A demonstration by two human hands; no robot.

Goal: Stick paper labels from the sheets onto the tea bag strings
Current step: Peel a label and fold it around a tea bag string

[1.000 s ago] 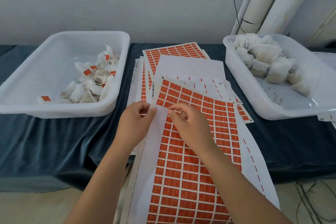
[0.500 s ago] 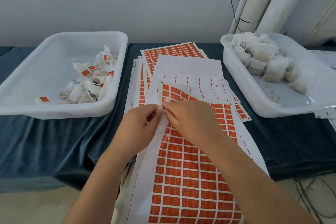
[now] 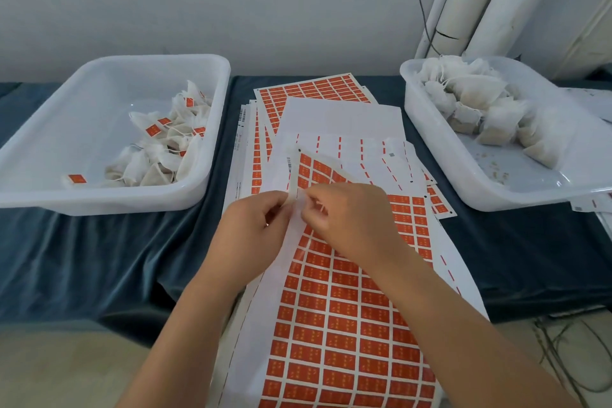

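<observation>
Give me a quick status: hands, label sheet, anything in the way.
Left hand and right hand both pinch the top label sheet at its white left margin. Tea bags untouched in right tub. Nothing blocking.

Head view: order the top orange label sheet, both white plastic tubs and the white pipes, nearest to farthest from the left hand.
1. In its grip: orange label sheet, pinched by left hand.
2. Left: white plastic tub of labelled tea bags.
3. Right: white plastic tub of plain tea bags.
4. Back right: white pipes.
</observation>
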